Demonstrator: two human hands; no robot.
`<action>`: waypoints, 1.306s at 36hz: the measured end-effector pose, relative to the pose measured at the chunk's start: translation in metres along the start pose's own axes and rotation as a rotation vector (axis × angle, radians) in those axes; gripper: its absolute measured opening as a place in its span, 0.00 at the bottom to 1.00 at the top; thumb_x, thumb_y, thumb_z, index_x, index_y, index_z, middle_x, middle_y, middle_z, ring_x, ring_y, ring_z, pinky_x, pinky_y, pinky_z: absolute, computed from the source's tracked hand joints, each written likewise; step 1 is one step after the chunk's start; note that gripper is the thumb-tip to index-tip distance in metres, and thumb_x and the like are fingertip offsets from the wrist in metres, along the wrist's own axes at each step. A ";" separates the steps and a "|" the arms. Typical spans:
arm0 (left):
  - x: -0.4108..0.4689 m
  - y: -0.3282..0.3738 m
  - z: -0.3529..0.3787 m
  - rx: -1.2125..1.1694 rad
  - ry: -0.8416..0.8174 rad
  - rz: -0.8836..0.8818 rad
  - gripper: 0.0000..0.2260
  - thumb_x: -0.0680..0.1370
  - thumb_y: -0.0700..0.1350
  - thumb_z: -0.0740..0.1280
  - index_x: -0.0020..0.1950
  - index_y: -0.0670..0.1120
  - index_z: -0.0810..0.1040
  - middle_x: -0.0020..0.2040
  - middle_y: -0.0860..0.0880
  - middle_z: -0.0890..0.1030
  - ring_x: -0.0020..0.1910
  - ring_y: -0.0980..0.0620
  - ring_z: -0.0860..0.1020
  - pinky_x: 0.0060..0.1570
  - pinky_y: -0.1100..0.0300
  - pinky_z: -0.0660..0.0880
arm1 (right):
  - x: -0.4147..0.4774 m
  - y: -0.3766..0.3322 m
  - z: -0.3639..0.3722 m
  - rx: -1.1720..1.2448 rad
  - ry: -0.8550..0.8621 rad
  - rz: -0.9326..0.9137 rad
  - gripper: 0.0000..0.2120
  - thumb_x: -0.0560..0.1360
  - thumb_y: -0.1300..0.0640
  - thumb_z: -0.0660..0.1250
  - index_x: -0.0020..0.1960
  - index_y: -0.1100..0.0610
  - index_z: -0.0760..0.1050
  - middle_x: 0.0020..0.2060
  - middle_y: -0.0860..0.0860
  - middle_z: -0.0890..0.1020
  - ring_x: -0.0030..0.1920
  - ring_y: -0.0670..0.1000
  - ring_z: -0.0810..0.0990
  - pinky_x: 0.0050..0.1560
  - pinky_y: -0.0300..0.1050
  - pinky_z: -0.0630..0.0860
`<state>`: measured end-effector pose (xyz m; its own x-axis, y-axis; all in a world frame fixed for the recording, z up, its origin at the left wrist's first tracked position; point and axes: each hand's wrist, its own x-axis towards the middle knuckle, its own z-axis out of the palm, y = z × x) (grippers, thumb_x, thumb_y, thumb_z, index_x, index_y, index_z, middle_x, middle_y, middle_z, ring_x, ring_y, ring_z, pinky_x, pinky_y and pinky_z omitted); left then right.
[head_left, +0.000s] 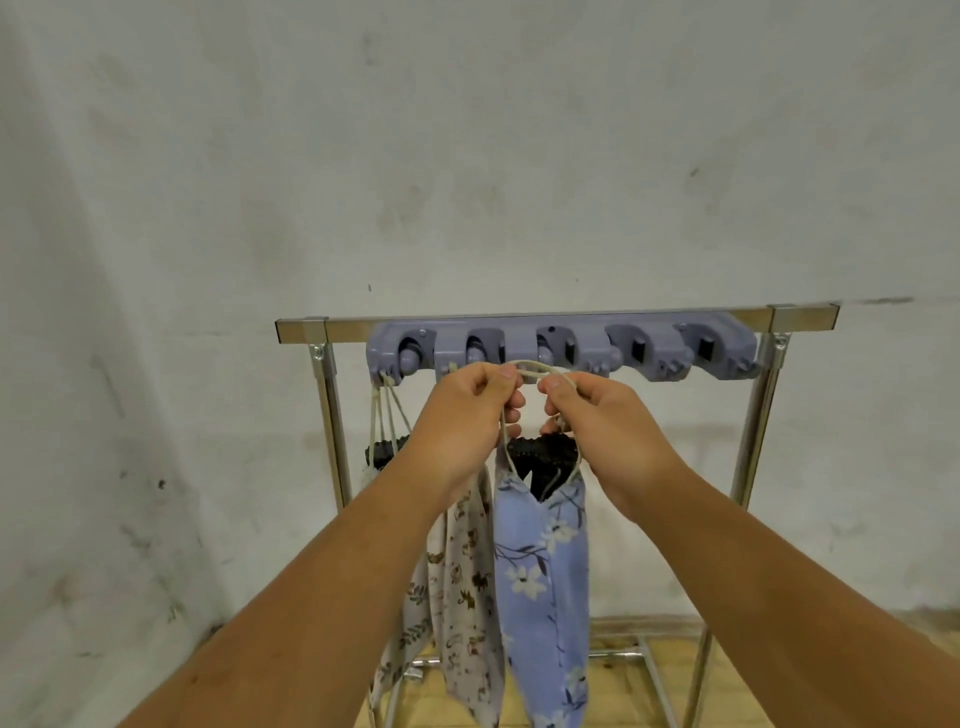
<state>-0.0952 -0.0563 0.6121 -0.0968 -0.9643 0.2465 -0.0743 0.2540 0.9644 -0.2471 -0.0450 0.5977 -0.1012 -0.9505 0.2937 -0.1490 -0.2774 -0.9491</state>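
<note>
A grey-blue holder strip (561, 349) with several clamp slots and small hooks is fixed along the top bar of a metal rack (545, 323). A blue floral drawstring bag (543, 587) hangs from its cream cord (530, 367), just below the strip's middle. My left hand (462, 415) pinches the cord's left end and my right hand (597, 421) pinches the right end, stretching the loop between them. Black lining shows at the bag's mouth. A white floral bag (467, 592) hangs behind my left wrist, and a third bag (387, 457) hangs from the leftmost hook by its cords.
A stained white wall (467, 156) stands right behind the rack. The rack's chrome uprights (328, 426) stand at both sides, with low crossbars near a wooden floor (649, 686). The two right-hand slots of the strip carry nothing.
</note>
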 end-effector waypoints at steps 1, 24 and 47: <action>0.004 0.001 0.000 0.005 0.006 0.005 0.12 0.86 0.49 0.62 0.53 0.44 0.81 0.41 0.51 0.80 0.40 0.54 0.77 0.57 0.43 0.82 | 0.003 -0.002 0.001 0.004 0.002 0.002 0.11 0.85 0.51 0.63 0.50 0.53 0.82 0.37 0.46 0.80 0.38 0.46 0.79 0.50 0.47 0.78; 0.031 -0.040 0.006 0.271 0.029 0.083 0.12 0.87 0.49 0.60 0.56 0.44 0.81 0.44 0.54 0.85 0.40 0.67 0.81 0.41 0.75 0.74 | 0.029 0.035 0.018 -0.057 0.005 0.031 0.15 0.85 0.51 0.62 0.43 0.52 0.79 0.37 0.45 0.82 0.38 0.44 0.80 0.45 0.40 0.74; -0.012 -0.051 -0.013 0.322 0.020 0.068 0.18 0.85 0.51 0.63 0.75 0.52 0.74 0.70 0.55 0.78 0.67 0.60 0.75 0.65 0.64 0.68 | -0.005 0.067 -0.006 -0.019 0.136 0.095 0.12 0.78 0.48 0.73 0.56 0.53 0.77 0.45 0.50 0.83 0.43 0.46 0.81 0.47 0.47 0.80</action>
<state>-0.0774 -0.0584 0.5607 -0.0936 -0.9446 0.3145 -0.3786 0.3259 0.8663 -0.2623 -0.0580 0.5336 -0.2479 -0.9443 0.2165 -0.1507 -0.1832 -0.9715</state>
